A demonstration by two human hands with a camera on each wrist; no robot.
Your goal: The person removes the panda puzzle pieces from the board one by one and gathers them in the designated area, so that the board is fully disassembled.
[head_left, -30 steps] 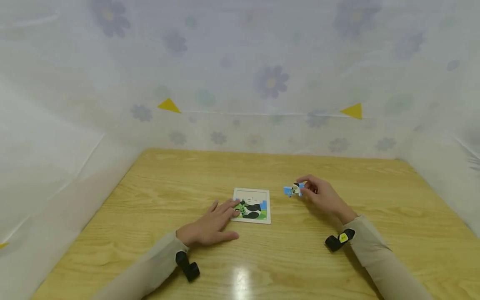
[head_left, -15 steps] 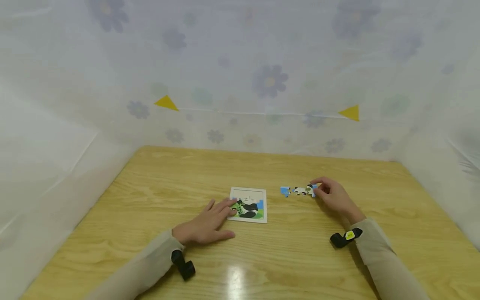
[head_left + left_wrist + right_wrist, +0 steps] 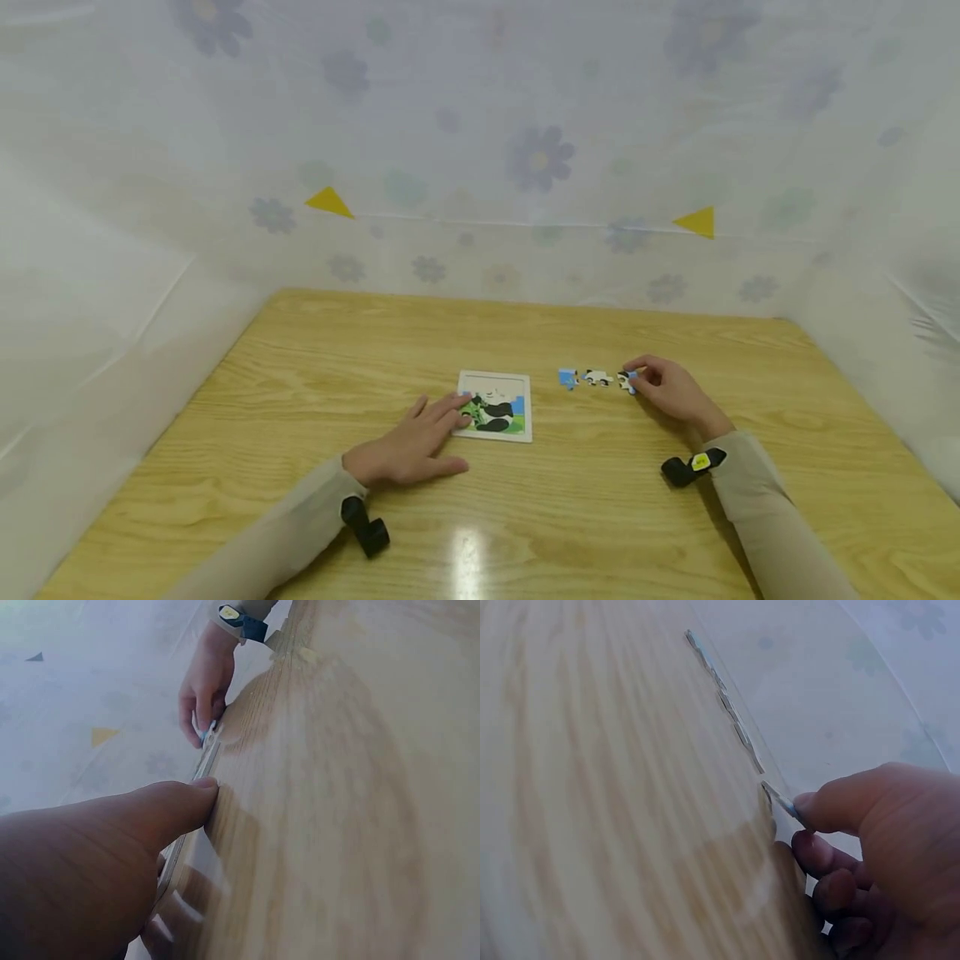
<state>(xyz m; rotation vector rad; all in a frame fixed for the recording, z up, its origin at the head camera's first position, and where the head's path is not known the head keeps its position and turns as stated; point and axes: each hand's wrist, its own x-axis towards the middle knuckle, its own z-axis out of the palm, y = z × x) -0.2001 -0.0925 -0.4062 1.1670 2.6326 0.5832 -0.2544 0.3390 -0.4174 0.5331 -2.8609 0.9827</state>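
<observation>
The right hand (image 3: 671, 390) pinched a small blue-and-white jigsaw piece (image 3: 627, 381) at the bench (image 3: 600, 517), the rightmost of three loose pieces whose row ran nine to three o'clock. The square panda puzzle board (image 3: 497, 406) lay at nine o'clock from that piece, past the row. The left hand (image 3: 408, 446) rested flat, fingers relaxed, on the board's left edge, nearer it.

The left hand (image 3: 408, 446) lies flat, palm down, its fingers (image 3: 450, 412) straight and spread, pointing forward and to the right. The right hand (image 3: 671, 390) is held forward with curled fingers, thumb and forefinger pinched together. Both forearms wear beige sleeves (image 3: 757, 508), each with a black wrist-mounted camera (image 3: 365, 526).
</observation>
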